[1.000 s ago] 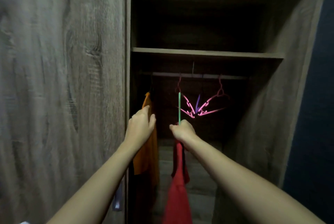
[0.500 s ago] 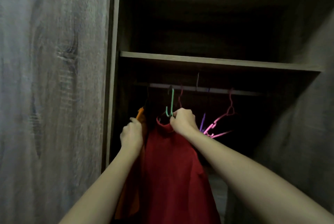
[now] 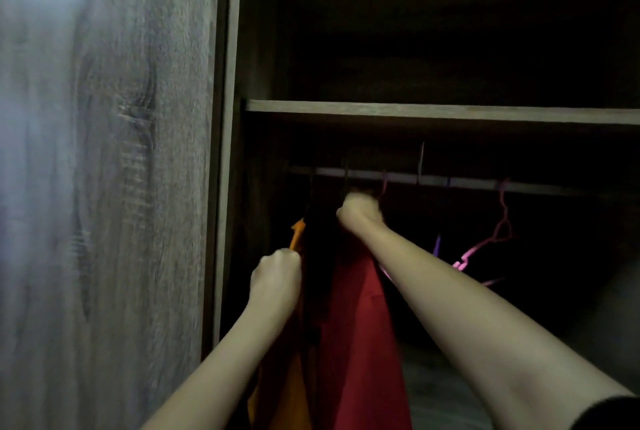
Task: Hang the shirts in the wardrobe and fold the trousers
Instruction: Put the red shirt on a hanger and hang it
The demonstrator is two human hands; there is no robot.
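Gripping red shirt point(image 3: 360, 325), right hand point(image 3: 360, 209) below rail point(image 3: 467, 181)

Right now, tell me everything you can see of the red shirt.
The red shirt is plain, soft-looking cloth, hanging down inside the wardrobe below the rail. The right hand grips its top just under the rail; its hanger is hidden. The right forearm crosses its upper right edge. An orange garment hangs further left. Its hem runs out of frame.
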